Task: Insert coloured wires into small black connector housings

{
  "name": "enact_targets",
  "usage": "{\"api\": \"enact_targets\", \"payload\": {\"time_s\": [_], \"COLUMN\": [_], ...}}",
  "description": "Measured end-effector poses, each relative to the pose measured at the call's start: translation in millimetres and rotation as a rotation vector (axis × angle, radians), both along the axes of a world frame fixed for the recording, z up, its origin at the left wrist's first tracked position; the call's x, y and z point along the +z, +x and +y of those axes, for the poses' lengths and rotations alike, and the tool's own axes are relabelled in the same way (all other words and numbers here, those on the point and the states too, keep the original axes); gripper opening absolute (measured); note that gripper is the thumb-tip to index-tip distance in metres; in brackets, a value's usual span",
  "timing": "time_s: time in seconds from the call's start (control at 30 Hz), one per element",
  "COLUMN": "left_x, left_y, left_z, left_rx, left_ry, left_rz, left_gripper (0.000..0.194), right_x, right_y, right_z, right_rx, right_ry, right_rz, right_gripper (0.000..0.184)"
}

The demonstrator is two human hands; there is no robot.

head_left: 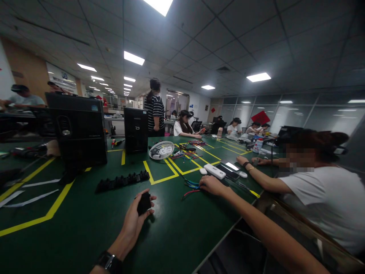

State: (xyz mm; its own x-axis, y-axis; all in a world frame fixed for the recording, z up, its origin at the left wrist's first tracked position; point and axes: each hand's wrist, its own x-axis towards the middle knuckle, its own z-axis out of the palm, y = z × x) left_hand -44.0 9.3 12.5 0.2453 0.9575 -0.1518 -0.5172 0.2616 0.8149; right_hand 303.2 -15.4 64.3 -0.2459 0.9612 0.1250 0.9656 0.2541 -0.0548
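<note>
My left hand [136,213] is closed around a small black block-shaped part [144,203], held above the green table; its exact kind cannot be made out. To the right, my right hand [213,185] rests low over a bundle of coloured wires [191,184], its fingers bent down onto their ends. The wires are blue, green and red, and the fingertips are partly hidden. Beyond my left hand lies a row of black parts [122,180], similar in colour to the one I hold.
Two black computer towers [136,129] stand at the left. A white basket [162,150] and a pile of coloured wires [185,154] lie farther back. A white power strip [214,171] and a phone [227,170] lie beyond my right hand. A co-worker [322,194] sits close at the right.
</note>
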Motion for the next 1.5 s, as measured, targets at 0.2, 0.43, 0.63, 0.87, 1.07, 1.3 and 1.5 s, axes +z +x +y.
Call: {"api": "enact_targets", "payload": {"time_s": [0.2,0.43,0.63,0.87,1.07,1.3,1.5], "left_x": [-3.6,-1.5,6.2,11.4,7.3,1.1,-1.0], "left_y": [-3,-3,-12,-34,-34,-31,-30], "left_z": [1,2,6,19,24,29,27], "left_rx": [0.024,0.010,0.084,0.294,0.318,0.302,0.310], "left_ry": [0.037,0.019,0.016,0.004,0.000,0.028,0.091], "left_rz": [-0.029,-0.047,-0.138,-0.265,-0.264,-0.170,0.006], "left_gripper": [0.039,0.035,0.034,0.034,0.035,0.044,0.048], "right_x": [41.8,105.3,77.7,5.4,-16.0,-28.4,-29.0], "right_y": [23,6,-104,-233,-259,-245,-241], "right_z": [7,-4,9,28,19,21,22], "right_rx": [-0.071,-0.183,0.026,0.221,0.344,0.295,0.367], "right_ry": [0.101,0.503,0.446,0.292,0.250,0.261,0.272], "right_rz": [0.002,0.327,0.608,0.693,0.754,0.724,0.646], "right_gripper": [0.016,0.031,0.028,0.028,0.028,0.028,0.029]}}
